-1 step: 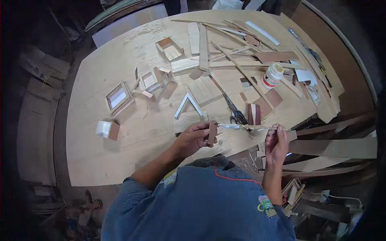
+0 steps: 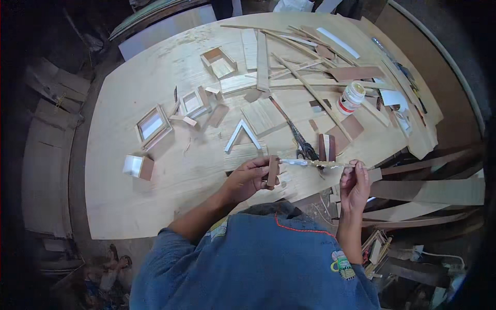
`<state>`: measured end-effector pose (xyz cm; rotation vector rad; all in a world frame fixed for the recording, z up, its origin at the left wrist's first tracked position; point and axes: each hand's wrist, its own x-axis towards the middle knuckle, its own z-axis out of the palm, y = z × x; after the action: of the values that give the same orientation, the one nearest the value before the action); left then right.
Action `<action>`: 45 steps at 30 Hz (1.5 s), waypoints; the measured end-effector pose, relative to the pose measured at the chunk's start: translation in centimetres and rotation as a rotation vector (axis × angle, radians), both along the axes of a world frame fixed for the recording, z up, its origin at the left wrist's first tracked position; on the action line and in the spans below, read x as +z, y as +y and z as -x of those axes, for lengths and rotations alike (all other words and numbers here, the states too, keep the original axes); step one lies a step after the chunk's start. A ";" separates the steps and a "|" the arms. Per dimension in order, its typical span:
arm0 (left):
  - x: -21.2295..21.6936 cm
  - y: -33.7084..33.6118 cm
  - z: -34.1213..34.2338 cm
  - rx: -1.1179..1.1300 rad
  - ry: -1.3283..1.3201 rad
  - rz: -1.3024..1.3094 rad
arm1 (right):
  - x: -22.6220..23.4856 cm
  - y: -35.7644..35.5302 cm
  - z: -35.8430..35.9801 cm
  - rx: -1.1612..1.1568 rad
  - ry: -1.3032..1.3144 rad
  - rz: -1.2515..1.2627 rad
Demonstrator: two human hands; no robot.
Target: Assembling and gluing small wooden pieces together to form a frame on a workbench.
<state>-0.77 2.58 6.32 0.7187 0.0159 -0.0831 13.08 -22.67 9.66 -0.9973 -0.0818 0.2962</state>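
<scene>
My left hand (image 2: 247, 179) grips a small flat brown strip of wood (image 2: 272, 171), held upright near the table's front edge. From the right, my right hand (image 2: 355, 188) pinches the end of a thin stick (image 2: 338, 165) coated in whitish glue. The stick's far tip meets the strip, or nearly so; I cannot tell which. Just beyond the stick lie dark-handled scissors (image 2: 307, 151) and a dark red and cream block (image 2: 326, 147). An open white glue jar (image 2: 351, 98) stands farther back on the right.
Small wooden frames (image 2: 153, 126) and a little open box (image 2: 219, 62) sit on the tabletop (image 2: 116, 191), left of centre. A white V-shaped piece (image 2: 242, 135) lies beyond my left hand. Long wooden strips (image 2: 305, 85) are heaped at the back right. Boards (image 2: 434, 192) jut out beside my right arm.
</scene>
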 end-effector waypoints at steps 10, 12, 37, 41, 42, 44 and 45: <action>-0.5 1.8 -1.1 -0.039 0.058 0.033 | -0.9 2.6 -0.5 0.069 0.052 -0.054; -0.7 2.0 -1.4 -0.027 0.065 0.045 | -1.0 2.7 -0.5 0.068 0.057 -0.049; -1.0 2.5 -1.0 -0.064 0.021 -0.021 | -1.5 2.7 0.5 -0.060 0.013 0.110; -0.9 2.5 -0.9 -0.096 -0.001 -0.043 | -1.6 2.6 0.7 -0.092 0.021 0.109; -0.8 2.5 -0.8 -0.100 -0.003 -0.045 | -1.5 2.5 0.7 -0.096 0.025 0.100; -0.7 2.4 -0.7 -0.067 0.058 -0.095 | -1.2 2.2 0.1 -0.116 0.018 0.086; -0.6 2.5 -0.7 -0.083 0.044 -0.099 | -0.9 2.0 -0.6 -0.201 0.020 0.089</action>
<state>-0.09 5.06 5.73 0.8168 0.0321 -0.1784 13.65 -20.64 8.73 -1.0820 0.0502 0.1264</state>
